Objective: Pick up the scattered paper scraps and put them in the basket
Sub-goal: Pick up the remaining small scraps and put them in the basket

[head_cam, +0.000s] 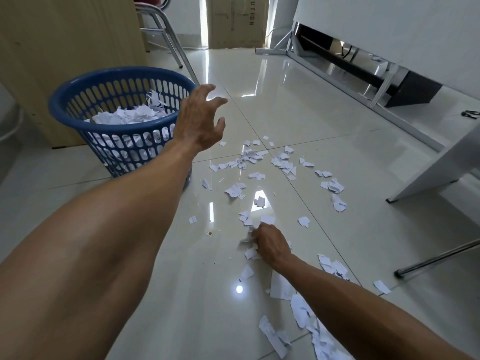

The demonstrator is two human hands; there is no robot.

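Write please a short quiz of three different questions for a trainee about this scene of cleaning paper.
1. True or false: the blue slotted plastic basket is empty.
2. Fill the gap: the left hand, near the basket, holds ____.
3. Which hand grips the white torn paper scraps on the glossy tiled floor? A the left hand; B the right hand; C neither.
Key: 1 false, it holds scraps; 2 nothing; 3 B.
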